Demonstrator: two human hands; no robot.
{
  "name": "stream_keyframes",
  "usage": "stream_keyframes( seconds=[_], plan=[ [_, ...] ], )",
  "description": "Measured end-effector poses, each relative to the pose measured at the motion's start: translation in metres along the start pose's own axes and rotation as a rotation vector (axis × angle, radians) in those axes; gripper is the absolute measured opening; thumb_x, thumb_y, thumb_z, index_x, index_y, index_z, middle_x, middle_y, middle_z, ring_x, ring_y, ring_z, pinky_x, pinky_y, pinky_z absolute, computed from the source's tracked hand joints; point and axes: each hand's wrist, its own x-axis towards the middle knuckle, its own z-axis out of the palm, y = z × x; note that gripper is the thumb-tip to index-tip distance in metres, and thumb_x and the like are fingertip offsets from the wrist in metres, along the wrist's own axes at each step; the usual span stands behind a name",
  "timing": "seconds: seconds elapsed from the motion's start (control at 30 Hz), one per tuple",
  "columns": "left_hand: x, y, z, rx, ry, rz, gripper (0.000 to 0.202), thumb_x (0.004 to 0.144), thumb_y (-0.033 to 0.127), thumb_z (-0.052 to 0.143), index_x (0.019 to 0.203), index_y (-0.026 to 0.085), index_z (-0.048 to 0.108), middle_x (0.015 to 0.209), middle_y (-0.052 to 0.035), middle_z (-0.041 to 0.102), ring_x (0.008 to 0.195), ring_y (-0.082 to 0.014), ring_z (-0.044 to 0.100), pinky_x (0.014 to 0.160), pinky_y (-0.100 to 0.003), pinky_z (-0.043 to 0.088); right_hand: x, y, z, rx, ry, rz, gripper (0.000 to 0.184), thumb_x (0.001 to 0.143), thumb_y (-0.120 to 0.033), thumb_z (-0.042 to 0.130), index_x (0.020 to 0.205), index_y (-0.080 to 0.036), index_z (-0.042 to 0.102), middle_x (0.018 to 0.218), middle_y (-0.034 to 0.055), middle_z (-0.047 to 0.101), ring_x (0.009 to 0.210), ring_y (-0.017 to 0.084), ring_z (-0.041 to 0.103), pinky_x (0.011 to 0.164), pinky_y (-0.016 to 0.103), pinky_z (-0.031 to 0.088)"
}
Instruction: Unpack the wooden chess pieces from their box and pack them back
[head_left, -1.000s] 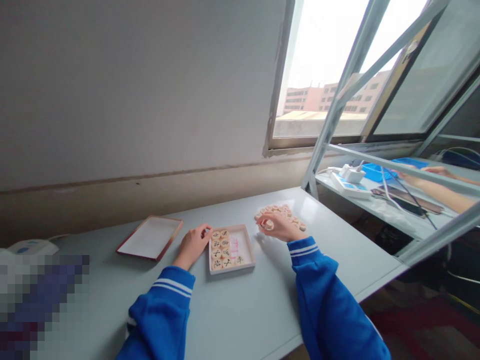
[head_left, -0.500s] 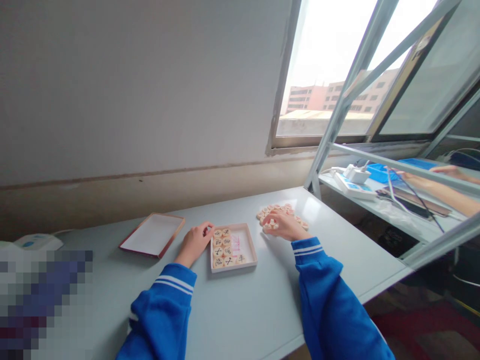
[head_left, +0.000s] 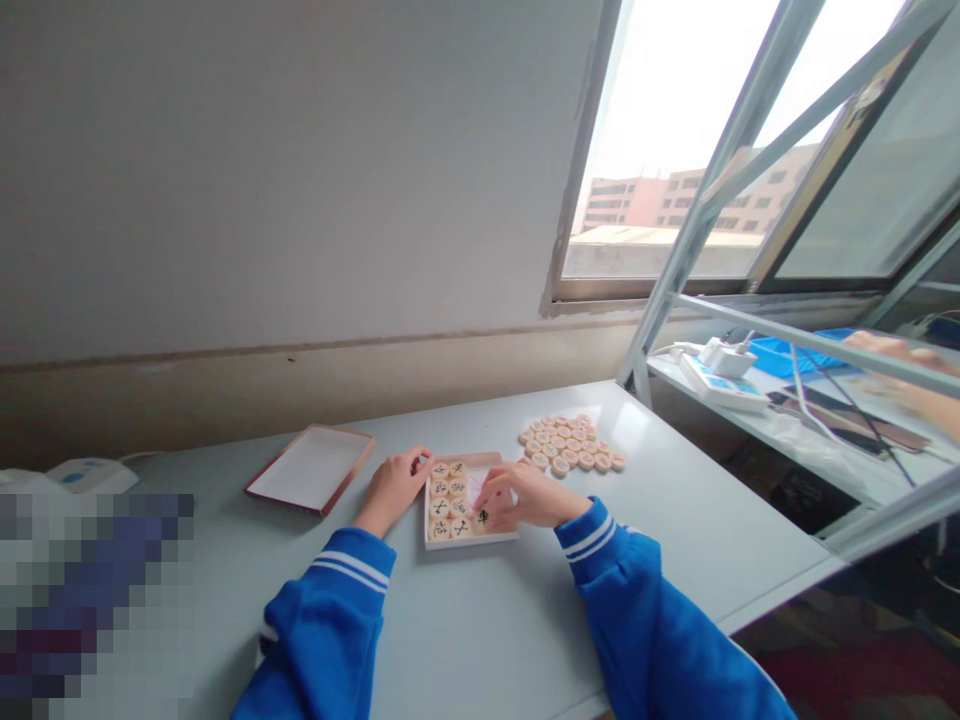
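Observation:
A shallow open box sits on the table, with round wooden Chinese chess pieces in two columns along its left side and one more piece near its lower right. My left hand is curled at the box's upper left edge, fingertips gripping the rim. Over the right half of the box, my right hand points its pinched fingers down on a chess piece that they mostly hide. To the right of the box, several loose pieces lie flat in a cluster.
The box lid lies inside-up on the left of the table. A metal frame stands at the right. Beyond it are a power strip, a blue basket and another person's hand.
My right hand has moved left from the loose pieces to inside the box, uncovering the cluster. My left hand stays at the box's edge. The view has shifted slightly.

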Motion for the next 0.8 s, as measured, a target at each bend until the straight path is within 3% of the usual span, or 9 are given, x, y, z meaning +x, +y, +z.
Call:
stream_keyframes(
  seconds=[0.1,0.27,0.5,0.7,0.8],
  plan=[
    [0.0,0.001,-0.001,0.011,-0.004,-0.001,0.025,0.082,0.033,0.039,0.084,0.019,0.059,0.062,-0.0007,0.057,0.06,-0.0131,0.052,0.055,-0.021,0.031,0.0,0.003,0.003,-0.082,0.129,0.024,0.017,0.072,-0.028,0.062,0.088,-0.026,0.067,0.09,0.0032,0.063,0.087,0.018,0.053,0.075,0.032,0.033],
    [0.0,0.001,0.0,0.032,-0.008,-0.007,0.024,0.082,0.032,0.04,0.085,0.019,0.06,0.064,-0.0013,0.059,0.061,-0.0134,0.053,0.054,-0.021,0.031,0.002,0.005,0.007,-0.11,0.162,0.015,0.019,0.069,-0.033,0.064,0.087,-0.025,0.065,0.09,0.0029,0.061,0.086,0.019,0.052,0.076,0.034,0.032],
    [0.001,0.0,0.001,0.025,-0.015,-0.013,0.024,0.082,0.032,0.039,0.085,0.018,0.059,0.065,-0.0015,0.059,0.061,-0.0135,0.054,0.055,-0.021,0.031,-0.03,0.033,-0.022,-0.025,0.374,0.03,0.02,0.072,-0.033,0.06,0.09,-0.023,0.062,0.094,0.004,0.055,0.092,0.018,0.049,0.084,0.033,0.035],
    [0.0,0.001,0.0,0.023,-0.01,-0.009,0.025,0.082,0.032,0.039,0.087,0.018,0.059,0.065,-0.0022,0.059,0.062,-0.0141,0.055,0.056,-0.021,0.033,-0.05,0.062,-0.021,-0.154,0.332,0.358,0.023,0.064,-0.031,0.066,0.085,-0.024,0.064,0.095,0.0042,0.054,0.094,0.022,0.049,0.085,0.041,0.034],
    [-0.001,0.002,-0.001,0.015,-0.009,-0.002,0.026,0.082,0.033,0.039,0.087,0.018,0.059,0.067,-0.0025,0.06,0.064,-0.0145,0.055,0.057,-0.022,0.033,-0.051,0.064,-0.019,-0.158,0.335,0.369,0.023,0.064,-0.03,0.065,0.087,-0.025,0.063,0.098,0.0042,0.054,0.095,0.023,0.048,0.085,0.042,0.033]
  ],
)
